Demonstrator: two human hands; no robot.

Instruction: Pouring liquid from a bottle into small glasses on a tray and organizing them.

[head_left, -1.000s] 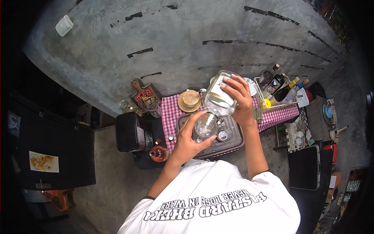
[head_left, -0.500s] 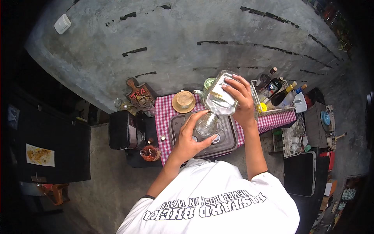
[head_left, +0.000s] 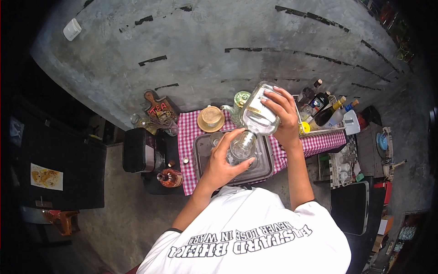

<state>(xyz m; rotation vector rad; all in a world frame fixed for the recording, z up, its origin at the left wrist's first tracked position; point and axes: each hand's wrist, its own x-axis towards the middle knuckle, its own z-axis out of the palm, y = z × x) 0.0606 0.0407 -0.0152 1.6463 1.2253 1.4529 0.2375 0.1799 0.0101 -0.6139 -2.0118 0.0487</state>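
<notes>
Tilted with its neck down, a clear glass bottle (head_left: 259, 114) with a pale label hangs in my right hand (head_left: 286, 122), whose fingers wrap its far side. My left hand (head_left: 218, 165) is closed around a clear drinking glass (head_left: 240, 150), thumb and fingers on opposite sides. The bottle's mouth sits at the glass's opening; whether liquid runs out cannot be made out. Below both hands lies a grey-brown serving tray (head_left: 267, 172). Another small glass (head_left: 214, 139) stands on it, partly behind my left fingers.
On the checked cloth (head_left: 186, 132) sit a lidded cup (head_left: 211, 115) on a saucer and a green glass pitcher (head_left: 238, 109). To the right is a basket (head_left: 325, 131) of bottles. A black appliance (head_left: 138, 150) and a reddish bottle (head_left: 170, 178) stand left.
The view has shifted slightly, so the table items sit a little further left. Both hands keep their hold, with the bottle tilted into the glass as before.
</notes>
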